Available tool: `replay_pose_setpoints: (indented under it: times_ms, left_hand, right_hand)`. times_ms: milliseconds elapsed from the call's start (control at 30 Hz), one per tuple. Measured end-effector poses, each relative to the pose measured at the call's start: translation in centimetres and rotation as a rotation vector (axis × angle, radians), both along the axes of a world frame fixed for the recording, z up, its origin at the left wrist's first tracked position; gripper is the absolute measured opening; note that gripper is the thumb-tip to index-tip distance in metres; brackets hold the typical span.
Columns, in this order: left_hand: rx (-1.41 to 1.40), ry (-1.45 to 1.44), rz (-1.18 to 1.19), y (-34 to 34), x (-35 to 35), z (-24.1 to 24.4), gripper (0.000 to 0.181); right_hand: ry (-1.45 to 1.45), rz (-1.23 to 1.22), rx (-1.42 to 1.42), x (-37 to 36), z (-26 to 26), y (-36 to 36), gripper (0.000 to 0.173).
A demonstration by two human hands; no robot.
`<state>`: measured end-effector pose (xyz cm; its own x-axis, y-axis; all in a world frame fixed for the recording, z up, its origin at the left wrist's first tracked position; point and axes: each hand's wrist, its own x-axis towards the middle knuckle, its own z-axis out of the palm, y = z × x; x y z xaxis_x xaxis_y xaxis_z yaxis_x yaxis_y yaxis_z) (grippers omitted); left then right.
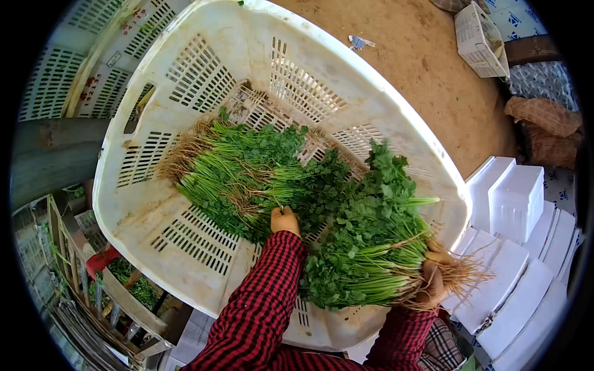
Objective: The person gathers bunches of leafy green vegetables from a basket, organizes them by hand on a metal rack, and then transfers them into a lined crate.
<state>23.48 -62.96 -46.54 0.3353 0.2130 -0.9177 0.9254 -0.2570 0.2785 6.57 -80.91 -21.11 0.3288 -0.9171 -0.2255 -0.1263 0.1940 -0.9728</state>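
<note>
A large white slatted plastic crate [260, 28] lies open before me, its inner walls stained brown. Leafy green herb bunches [241, 157], looking like coriander, rest on its bottom, their tan roots towards the left wall. My left hand [285, 221] is closed at the near edge of these bunches, pinching some thin stems. At the right side of the crate, my right hand [434, 278] grips a big rooted bunch of the same herb [371, 250] by its root end. The leaves of that bunch point left and up, and its roots stick out past my fingers.
White foam boxes [515, 199] are stacked at the right. A small white crate [480, 41] and brown mesh sacks [547, 125] stand at the upper right on a dirt floor [417, 69]. More slatted crates [106, 60] fill the upper left. A metal-framed rack [134, 301] with greens stands lower left.
</note>
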Motion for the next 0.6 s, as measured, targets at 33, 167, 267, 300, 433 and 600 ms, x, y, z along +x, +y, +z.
replay_pose_setpoints:
  times_ms: [33,167,267,300,433,600]
  left_hand:
    - [-0.040,0.055,-0.001,-0.1,0.4,0.4,0.030]
    - [-0.173,0.076,0.151,-0.9,3.8,4.2,0.037]
    - [-0.329,-0.281,0.178,-2.3,6.3,16.0,0.036]
    - [-0.411,-0.324,0.156,-1.6,7.3,19.1,0.035]
    - [-0.784,-0.563,0.139,6.0,8.9,29.9,0.045]
    - [-0.559,-1.219,0.109,23.8,10.8,40.4,0.061]
  right_hand:
    - [-0.041,-0.016,-0.052,-0.7,0.2,-0.3,0.036]
    - [-0.094,0.025,-0.108,-0.5,3.3,-1.2,0.038]
    - [-0.136,0.080,-0.152,0.8,6.6,-0.9,0.040]
    - [-0.157,0.103,-0.171,1.6,7.6,-0.5,0.041]
    - [-0.245,0.231,-0.228,5.7,12.1,3.6,0.043]
    - [-0.412,0.442,-0.203,10.3,17.7,10.3,0.047]
